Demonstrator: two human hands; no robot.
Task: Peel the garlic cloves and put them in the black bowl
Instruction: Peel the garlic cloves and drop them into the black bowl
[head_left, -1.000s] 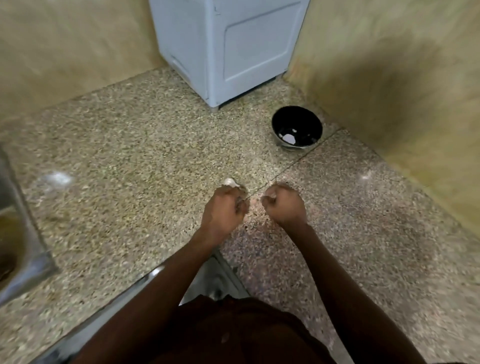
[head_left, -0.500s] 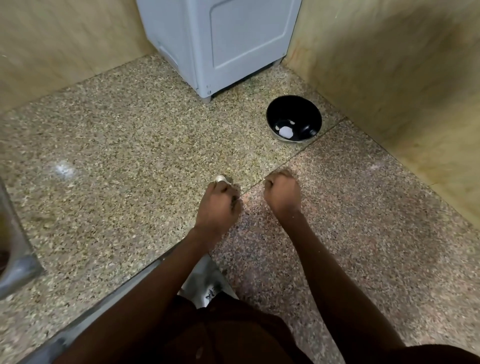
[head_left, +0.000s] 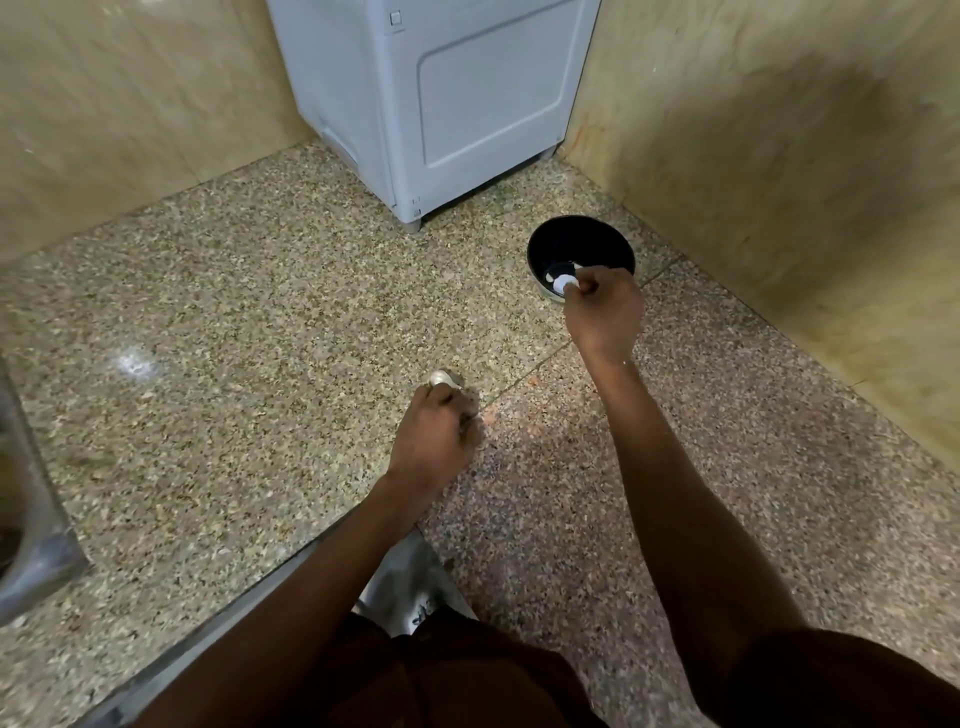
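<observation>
Garlic clove, peeled white, sits pinched in my right hand over the near rim of the black bowl at one o'clock. My left hand grips unpeeled garlic over the counter.

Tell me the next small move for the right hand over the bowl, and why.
Probably release: the right hand pinches a white peeled clove right at the near rim of the black bowl, so opening the fingers should drop it in. The left hand holds the remaining garlic.
</observation>
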